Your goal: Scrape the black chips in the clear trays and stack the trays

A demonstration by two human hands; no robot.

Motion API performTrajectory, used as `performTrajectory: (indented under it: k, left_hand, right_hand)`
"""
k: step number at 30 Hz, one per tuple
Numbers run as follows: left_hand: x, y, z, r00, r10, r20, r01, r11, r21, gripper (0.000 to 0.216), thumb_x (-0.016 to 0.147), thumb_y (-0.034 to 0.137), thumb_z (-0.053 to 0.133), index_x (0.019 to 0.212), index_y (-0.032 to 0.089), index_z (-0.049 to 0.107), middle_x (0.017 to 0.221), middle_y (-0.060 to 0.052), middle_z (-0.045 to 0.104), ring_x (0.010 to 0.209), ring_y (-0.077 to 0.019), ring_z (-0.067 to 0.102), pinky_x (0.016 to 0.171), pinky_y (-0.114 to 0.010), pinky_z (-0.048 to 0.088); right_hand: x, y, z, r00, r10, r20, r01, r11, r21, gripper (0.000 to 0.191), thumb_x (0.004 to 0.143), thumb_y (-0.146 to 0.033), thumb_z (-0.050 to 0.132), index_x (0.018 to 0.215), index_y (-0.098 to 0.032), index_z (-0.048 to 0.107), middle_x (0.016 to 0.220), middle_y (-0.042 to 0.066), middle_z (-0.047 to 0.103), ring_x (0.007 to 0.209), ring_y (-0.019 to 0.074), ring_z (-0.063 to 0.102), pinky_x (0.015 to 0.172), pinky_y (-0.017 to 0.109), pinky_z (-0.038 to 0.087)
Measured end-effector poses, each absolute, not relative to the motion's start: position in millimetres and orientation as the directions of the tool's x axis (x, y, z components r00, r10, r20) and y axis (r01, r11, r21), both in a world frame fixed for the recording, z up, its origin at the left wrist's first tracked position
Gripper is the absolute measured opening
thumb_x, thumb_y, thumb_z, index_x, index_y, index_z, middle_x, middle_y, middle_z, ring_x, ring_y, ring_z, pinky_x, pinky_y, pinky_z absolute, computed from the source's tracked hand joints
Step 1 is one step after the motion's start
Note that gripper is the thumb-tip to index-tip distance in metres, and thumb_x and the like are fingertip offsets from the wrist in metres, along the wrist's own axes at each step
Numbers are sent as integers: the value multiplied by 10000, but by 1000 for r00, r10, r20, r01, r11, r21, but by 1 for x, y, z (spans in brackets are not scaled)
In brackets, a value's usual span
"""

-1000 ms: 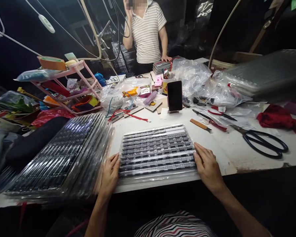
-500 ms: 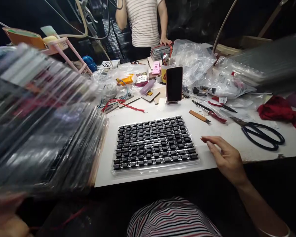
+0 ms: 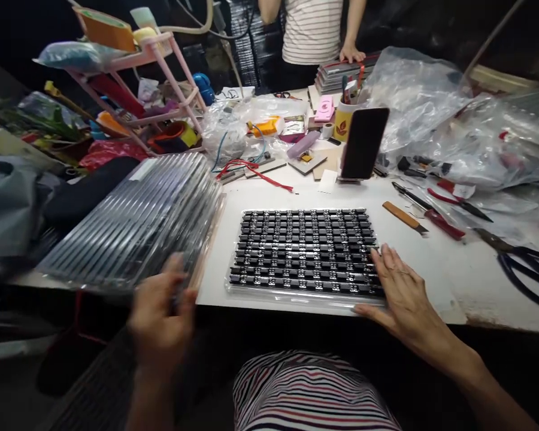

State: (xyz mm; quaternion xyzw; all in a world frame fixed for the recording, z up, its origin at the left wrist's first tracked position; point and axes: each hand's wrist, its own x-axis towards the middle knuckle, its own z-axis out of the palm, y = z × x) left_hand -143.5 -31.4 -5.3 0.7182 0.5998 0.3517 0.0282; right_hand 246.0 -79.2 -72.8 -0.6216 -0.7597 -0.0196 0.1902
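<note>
Now right hand point(image 3: 402, 293) lies flat, fingers spread, on the right edge of the tray of black chips point(image 3: 306, 252), gripping nothing. Left hand point(image 3: 161, 311) is blurred, grip unclear, at the near edge of the stack of clear trays point(image 3: 139, 218) left of that tray. Clear lid lifted half a second ago has gone onto the stack; chips are uncovered.

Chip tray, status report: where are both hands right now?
Right hand flat on chip tray, right edge. Left hand blurred, at near edge of plastic stack; grip unclear. Nothing on the tray.
</note>
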Motion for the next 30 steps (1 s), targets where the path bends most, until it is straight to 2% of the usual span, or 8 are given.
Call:
performTrajectory:
  k: [2,5,7,14,17,20,24,30]
  left_hand:
    - [-127,-28,-26,230,921,314,850,-347,397,648,824,485,567,1395,270,351,1373,-82,446,1271,-291,410,1064,-448,334]
    - [-119,-14,-53,306,940,151,837,-341,427,837,806,491,594,1469,273,131,1483,-103,320,1360,-291,295,1085,-461,306]
    - [-120,-4,-62,277,949,148,830,-314,461,856,817,460,595,1474,270,80,1467,-111,353,1347,-272,328,1079,-447,321]
    - [-126,4,-59,335,927,171,816,-376,438,803,807,432,618,1462,255,187,1430,-97,419,1320,-254,382,1090,-423,324]
    - [-124,3,-58,351,925,148,834,-380,399,798,837,467,560,1473,244,133,1499,-124,285,1376,-269,266,1099,-450,291]
    - [-117,6,-58,386,911,142,867,-412,281,896,811,558,534,1481,217,46,1540,-152,116,1412,-312,97,1103,-511,230]
    - [-108,13,-55,455,883,114,871,-468,150,938,778,646,491,1481,208,51,1545,-131,104,1416,-316,24,1116,-538,141]
    - [-106,15,-54,491,870,49,846,-489,212,907,780,683,437,1479,214,98,1547,-123,91,1419,-295,38,1125,-514,125]
  right_hand:
    - [251,-80,-80,-118,945,306,952,195,-235,898,840,-673,337,1484,-108,69,1499,226,172,1364,364,203,1010,540,316]
    - [256,-75,-85,-89,941,327,945,184,-271,940,810,-698,384,1480,-100,109,1455,217,300,1330,357,294,1003,512,347]
    - [256,-70,-86,-84,933,351,940,191,-284,954,795,-707,408,1475,-95,137,1426,210,357,1307,349,341,1004,492,356]
    - [256,-69,-88,-97,938,333,946,191,-262,883,844,-660,374,1471,-80,148,1431,209,349,1319,321,330,1027,469,326]
    - [247,-68,-78,-129,940,316,966,191,-176,878,855,-680,278,1475,-79,120,1490,220,211,1361,341,226,1042,514,275]
    - [229,-60,-66,-187,917,351,969,232,-89,868,865,-676,199,1479,-74,74,1507,230,125,1377,347,169,1059,550,207]
    - [212,-48,-63,-316,883,348,940,341,-12,863,874,-664,156,1478,-63,21,1491,242,178,1375,341,180,1062,556,196]
    - [204,-47,-60,-362,868,340,922,387,-6,884,864,-679,175,1478,-67,-1,1466,237,254,1364,342,216,1058,569,196]
